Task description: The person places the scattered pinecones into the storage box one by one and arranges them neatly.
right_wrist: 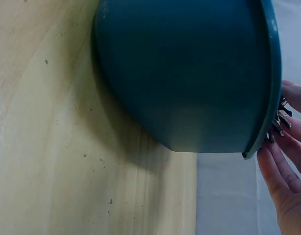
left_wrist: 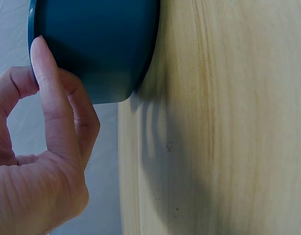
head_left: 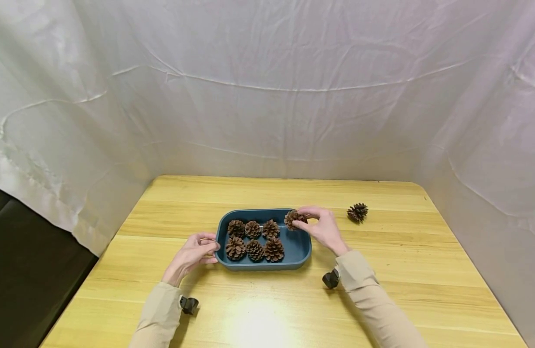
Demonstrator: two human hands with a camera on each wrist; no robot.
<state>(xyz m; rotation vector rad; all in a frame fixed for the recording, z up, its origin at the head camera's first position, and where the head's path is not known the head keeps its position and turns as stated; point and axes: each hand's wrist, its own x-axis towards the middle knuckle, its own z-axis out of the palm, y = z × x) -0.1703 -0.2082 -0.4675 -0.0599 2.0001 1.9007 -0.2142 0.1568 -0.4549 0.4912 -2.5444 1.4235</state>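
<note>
A dark blue rectangular bin with rounded corners stands on the table and holds several brown pine cones in two rows. At its left end, my left hand pinches the rim; the left wrist view has one finger along the outer wall with its tip at the edge. Over the bin's back right corner, my right hand holds another pine cone between thumb and fingers. In the right wrist view the bin wall hides most of that cone, and only some dark scales show beside the fingers.
A loose pine cone lies on the wooden table to the right of the bin. White cloth hangs behind the table and at both sides. A black surface is at the left, past the table edge.
</note>
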